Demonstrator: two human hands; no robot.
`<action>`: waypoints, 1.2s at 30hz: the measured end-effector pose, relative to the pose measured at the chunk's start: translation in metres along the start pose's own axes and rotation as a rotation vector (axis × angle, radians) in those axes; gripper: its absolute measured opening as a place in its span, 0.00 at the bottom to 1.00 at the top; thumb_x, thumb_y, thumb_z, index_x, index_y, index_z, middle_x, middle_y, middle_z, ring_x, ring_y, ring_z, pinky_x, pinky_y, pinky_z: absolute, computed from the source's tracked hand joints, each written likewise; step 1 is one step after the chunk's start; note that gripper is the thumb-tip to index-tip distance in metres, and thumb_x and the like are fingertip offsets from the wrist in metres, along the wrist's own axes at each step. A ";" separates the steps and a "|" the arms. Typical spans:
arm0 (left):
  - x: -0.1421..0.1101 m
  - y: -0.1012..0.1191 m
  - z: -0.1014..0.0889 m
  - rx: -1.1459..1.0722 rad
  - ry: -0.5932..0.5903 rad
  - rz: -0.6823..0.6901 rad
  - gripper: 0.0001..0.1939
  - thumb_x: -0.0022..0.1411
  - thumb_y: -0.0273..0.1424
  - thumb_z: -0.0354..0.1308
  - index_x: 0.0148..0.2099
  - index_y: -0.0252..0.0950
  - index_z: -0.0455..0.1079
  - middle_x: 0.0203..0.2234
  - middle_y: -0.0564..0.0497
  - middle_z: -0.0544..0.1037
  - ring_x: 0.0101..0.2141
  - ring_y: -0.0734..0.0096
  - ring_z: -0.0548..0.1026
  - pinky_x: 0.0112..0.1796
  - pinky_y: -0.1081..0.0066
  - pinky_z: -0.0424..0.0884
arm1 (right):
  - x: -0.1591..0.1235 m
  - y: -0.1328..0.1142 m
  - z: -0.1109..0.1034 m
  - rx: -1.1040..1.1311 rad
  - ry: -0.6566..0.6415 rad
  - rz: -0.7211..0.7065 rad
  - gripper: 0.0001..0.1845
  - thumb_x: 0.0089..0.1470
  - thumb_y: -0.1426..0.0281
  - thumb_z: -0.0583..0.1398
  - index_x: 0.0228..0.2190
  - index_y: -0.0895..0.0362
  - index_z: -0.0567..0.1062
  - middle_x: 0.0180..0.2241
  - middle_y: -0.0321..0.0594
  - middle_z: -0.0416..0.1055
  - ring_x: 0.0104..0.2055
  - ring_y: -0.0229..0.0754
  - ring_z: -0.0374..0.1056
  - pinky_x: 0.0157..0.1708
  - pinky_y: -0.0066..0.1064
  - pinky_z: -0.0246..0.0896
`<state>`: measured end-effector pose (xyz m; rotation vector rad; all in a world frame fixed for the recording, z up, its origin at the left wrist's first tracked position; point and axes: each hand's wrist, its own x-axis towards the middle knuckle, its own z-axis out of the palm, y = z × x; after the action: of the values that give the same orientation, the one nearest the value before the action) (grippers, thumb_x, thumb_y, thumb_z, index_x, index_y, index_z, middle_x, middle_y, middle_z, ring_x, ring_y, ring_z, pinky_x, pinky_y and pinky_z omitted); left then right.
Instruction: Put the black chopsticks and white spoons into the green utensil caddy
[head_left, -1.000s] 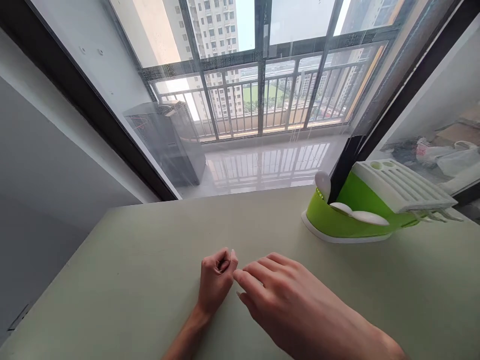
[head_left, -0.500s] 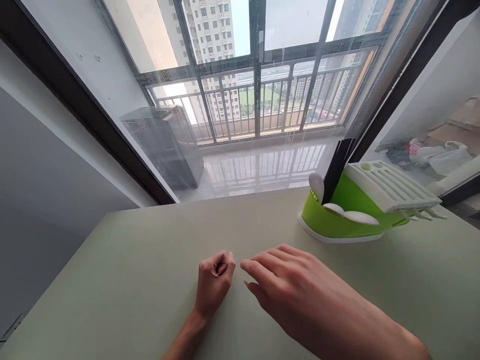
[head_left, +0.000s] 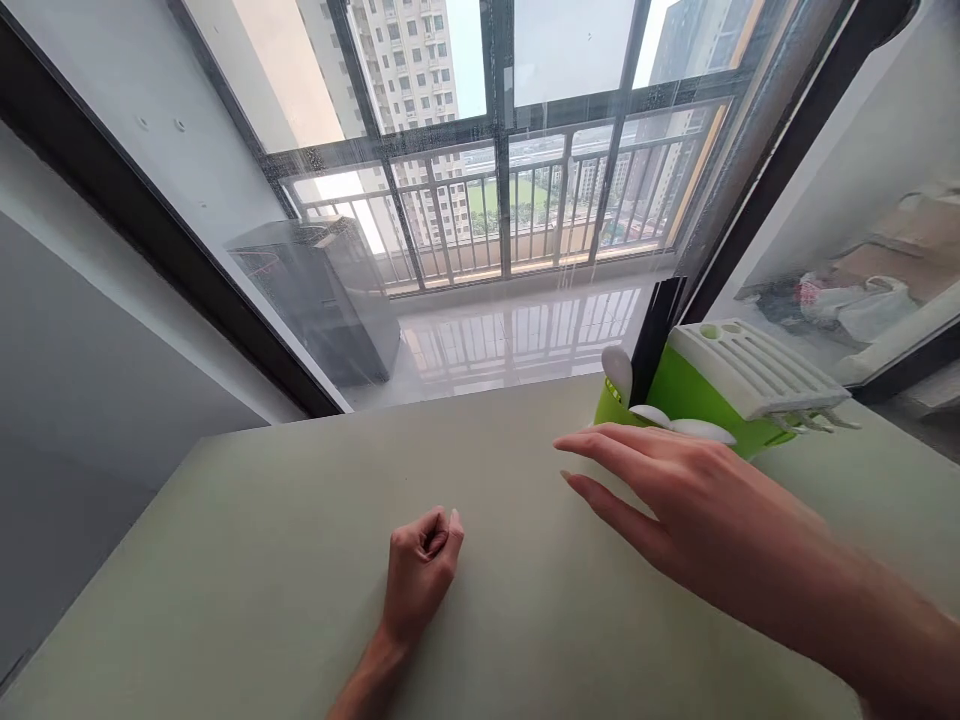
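We see a big pale green tabletop (head_left: 300, 520), smooth and plain, pushed up near a clear glass wall (head_left: 457, 340) with a dark frame (head_left: 165, 235); a grey wall (head_left: 90, 340) is on the left; through the glass we see a shiny floor, a dark grey box (head_left: 352, 295), a railing, a tall building (head_left: 412, 75) and a bit of green grass (head_left: 510, 200); on the right, past the glass, a pale bag (head_left: 855, 305) lies in a heap of stuff.

We see the left hand (head_left: 420, 580) curled up tight in a fist on the tabletop, thumb on top; we cannot tell if anything is tucked inside; the right hand (head_left: 682, 500) is loose and flat, fingers long and pointing left, thumb apart, with nothing in its grip that we can see.

The bright green holder (head_left: 694, 400) sits at the right, just past the right hand, which hides its lower part; we cannot tell if they touch; it has a white rack (head_left: 772, 365) with slots and two round holes, tall black sticks (head_left: 656, 335), and round white ends (head_left: 616, 370) like spoons.
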<state>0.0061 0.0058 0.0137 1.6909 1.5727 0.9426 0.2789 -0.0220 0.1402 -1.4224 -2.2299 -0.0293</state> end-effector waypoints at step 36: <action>0.001 -0.002 -0.001 0.034 -0.048 0.025 0.24 0.68 0.41 0.52 0.26 0.41 0.42 0.22 0.58 0.46 0.24 0.76 0.47 0.26 0.70 0.48 | 0.013 0.006 0.039 -0.073 -0.508 0.363 0.26 0.67 0.63 0.57 0.62 0.59 0.73 0.74 0.57 0.48 0.75 0.72 0.20 0.62 0.60 0.62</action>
<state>0.0043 0.0071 0.0130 1.7474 1.5475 0.8861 0.2647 0.0025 0.1101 -2.0350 -2.3219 0.4194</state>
